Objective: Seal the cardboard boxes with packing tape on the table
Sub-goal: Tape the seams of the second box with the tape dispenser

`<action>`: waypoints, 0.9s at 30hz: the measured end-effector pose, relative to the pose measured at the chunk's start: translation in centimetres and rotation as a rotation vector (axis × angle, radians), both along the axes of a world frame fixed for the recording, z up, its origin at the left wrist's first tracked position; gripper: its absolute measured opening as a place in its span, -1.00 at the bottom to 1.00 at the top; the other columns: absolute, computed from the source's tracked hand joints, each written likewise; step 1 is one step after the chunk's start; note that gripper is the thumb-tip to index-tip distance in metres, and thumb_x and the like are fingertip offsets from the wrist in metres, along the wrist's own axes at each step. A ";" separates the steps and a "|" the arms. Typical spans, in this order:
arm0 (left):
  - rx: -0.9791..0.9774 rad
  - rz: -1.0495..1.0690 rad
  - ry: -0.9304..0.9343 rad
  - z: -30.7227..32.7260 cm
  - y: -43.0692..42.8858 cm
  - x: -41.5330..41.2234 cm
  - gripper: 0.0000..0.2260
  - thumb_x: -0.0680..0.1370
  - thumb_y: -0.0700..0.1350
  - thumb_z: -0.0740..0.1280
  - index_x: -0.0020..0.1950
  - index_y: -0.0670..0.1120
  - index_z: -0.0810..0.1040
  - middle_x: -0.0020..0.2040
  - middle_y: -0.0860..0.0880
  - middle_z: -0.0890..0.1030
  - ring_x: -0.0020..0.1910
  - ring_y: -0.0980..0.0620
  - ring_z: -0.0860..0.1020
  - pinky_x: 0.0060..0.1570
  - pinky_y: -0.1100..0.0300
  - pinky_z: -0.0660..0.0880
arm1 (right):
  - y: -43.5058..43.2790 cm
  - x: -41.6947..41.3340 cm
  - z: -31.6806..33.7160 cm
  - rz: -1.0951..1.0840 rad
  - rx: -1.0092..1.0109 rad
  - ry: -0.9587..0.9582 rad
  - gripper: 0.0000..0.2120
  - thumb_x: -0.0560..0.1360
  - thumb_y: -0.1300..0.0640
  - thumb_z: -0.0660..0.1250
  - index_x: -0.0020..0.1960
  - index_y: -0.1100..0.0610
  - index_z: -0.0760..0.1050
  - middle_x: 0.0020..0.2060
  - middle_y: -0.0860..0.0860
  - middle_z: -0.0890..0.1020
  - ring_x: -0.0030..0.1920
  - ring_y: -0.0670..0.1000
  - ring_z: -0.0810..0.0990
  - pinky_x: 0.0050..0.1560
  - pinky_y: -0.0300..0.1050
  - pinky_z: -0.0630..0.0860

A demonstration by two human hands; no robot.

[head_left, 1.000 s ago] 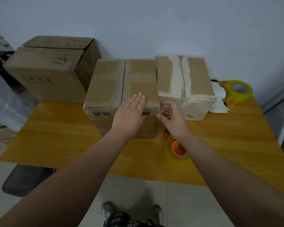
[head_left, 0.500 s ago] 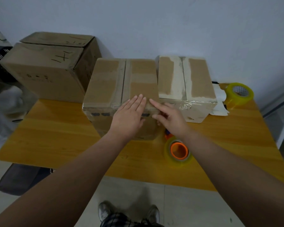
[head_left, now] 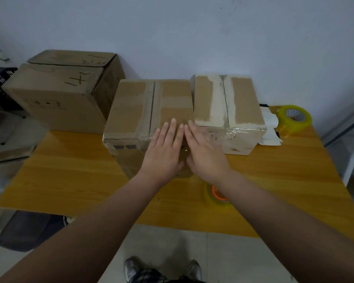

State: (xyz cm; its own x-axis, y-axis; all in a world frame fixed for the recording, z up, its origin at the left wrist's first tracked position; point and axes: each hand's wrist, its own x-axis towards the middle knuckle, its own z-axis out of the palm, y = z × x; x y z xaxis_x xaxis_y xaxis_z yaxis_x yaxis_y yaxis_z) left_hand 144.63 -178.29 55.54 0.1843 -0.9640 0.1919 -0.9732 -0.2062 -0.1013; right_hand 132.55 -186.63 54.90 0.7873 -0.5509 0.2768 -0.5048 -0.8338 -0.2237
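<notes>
Two cardboard boxes stand side by side on the wooden table (head_left: 70, 172). The middle box (head_left: 131, 111) has its flaps closed, with clear tape along its front top edge. My left hand (head_left: 165, 148) lies flat on its near right corner, fingers straight. My right hand (head_left: 204, 150) lies flat beside it, fingers touching the same corner, thumb down the box's front. The right box (head_left: 241, 103) shows torn pale strips and shiny tape on its front edge. A tape roll with an orange core (head_left: 217, 198) lies on the table, partly hidden under my right forearm.
A larger cardboard box (head_left: 55, 90) with pen marks stands beyond the table's left rear. A second yellow tape roll (head_left: 294, 118) sits at the back right corner beside white paper (head_left: 271, 127). A dark stool (head_left: 25, 231) stands below the table's left front edge.
My right hand has moved left from the gap between the boxes onto the middle box's corner and flattened beside my left hand. The left hand stayed in place.
</notes>
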 end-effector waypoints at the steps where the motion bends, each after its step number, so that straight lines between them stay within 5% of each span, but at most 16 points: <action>1: -0.013 0.002 -0.009 -0.4 0.1 -0.5 -0.33 0.60 0.11 0.07 0.52 -0.16 -0.24 0.55 -0.17 -0.16 0.52 -0.08 -0.17 0.44 0.04 -0.29 | 0.7 0.4 -0.4 -0.013 0.019 0.042 -0.18 0.46 0.08 0.33 0.54 0.15 -0.09 0.54 0.13 0.03 0.52 0.08 -0.03 0.45 -0.05 -0.19; 4: -0.039 0.009 -0.039 -1.3 0.2 -0.7 -0.41 0.64 0.03 0.00 0.52 -0.17 -0.22 0.55 -0.15 -0.11 0.52 -0.06 -0.14 0.42 0.06 -0.31 | 1.8 0.8 -1.8 -0.104 -0.047 0.164 -0.09 0.50 -0.06 0.28 0.47 0.14 -0.37 0.54 0.10 -0.15 0.52 0.05 -0.23 0.44 0.04 -0.35; 9: -0.051 -0.004 -0.059 -1.4 2.3 1.5 -0.39 0.59 -0.05 0.17 0.55 -0.10 -0.06 0.54 -0.11 0.09 0.52 -0.09 0.04 0.46 0.02 -0.16 | 2.1 0.4 -2.1 -0.198 -0.164 0.206 -0.11 0.47 0.10 0.27 0.52 0.09 -0.32 0.55 0.06 -0.10 0.52 0.18 -0.11 0.41 0.24 -0.33; 18: -0.024 0.192 -0.025 -1.4 9.2 9.7 -0.32 0.55 -0.13 0.25 0.55 -0.06 -0.07 0.55 -0.04 0.04 0.53 -0.02 -0.06 0.46 -0.04 -0.16 | 3.1 1.6 -2.0 -0.365 -0.119 0.288 -0.04 0.47 0.07 0.26 0.45 0.03 -0.50 0.53 0.00 -0.23 0.50 0.23 0.02 0.39 0.27 -0.30; 24: -0.021 0.139 -0.023 -1.5 9.4 11.5 -0.28 0.53 -0.07 0.27 0.55 -0.03 -0.12 0.56 -0.09 0.01 0.52 -0.05 -0.03 0.46 -0.04 -0.10 | 4.4 2.4 -1.2 -0.392 -0.029 0.249 -0.12 0.44 0.09 0.31 0.55 0.08 -0.19 0.55 0.04 -0.10 0.52 0.15 -0.01 0.47 0.18 -0.13; 27: 0.032 0.175 0.027 -1.7 10.1 14.0 -0.24 0.55 0.02 0.24 0.52 0.08 -0.27 0.51 -0.18 0.17 0.47 -0.15 0.18 0.44 -0.06 -0.03 | 5.7 2.9 -1.1 -0.402 0.014 0.172 -0.12 0.41 0.15 0.34 0.55 0.13 -0.12 0.55 0.08 -0.04 0.53 0.10 -0.07 0.50 0.10 -0.11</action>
State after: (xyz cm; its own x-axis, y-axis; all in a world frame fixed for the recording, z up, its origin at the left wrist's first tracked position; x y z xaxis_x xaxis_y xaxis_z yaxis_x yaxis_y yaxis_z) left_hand 158.64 -168.15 53.80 0.3548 -0.9221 0.1542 -0.9250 -0.3702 -0.0853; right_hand 135.45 -180.89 53.78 0.5436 -0.8256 0.1509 -0.8194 -0.5610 -0.1174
